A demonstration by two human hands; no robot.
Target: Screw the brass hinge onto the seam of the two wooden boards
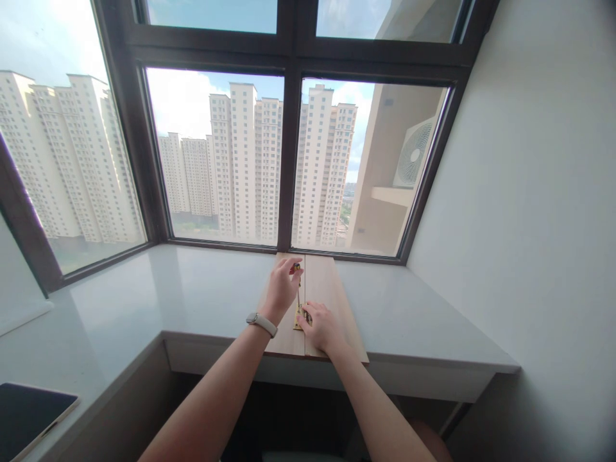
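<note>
Two wooden boards [327,289] lie side by side on the white sill-desk. A brass hinge [297,321] sits across their seam near the front. My left hand [282,289], with a watch on the wrist, is closed around the handle of a screwdriver [298,282] that stands upright with its tip at the hinge. My right hand [321,327] rests on the right board, its fingers pinched at the hinge and the screwdriver's tip.
The white desk [192,289] wraps round under a dark-framed window [289,160] with tower blocks outside. A dark tablet [29,414] lies at the near left. A white wall [529,224] closes the right side.
</note>
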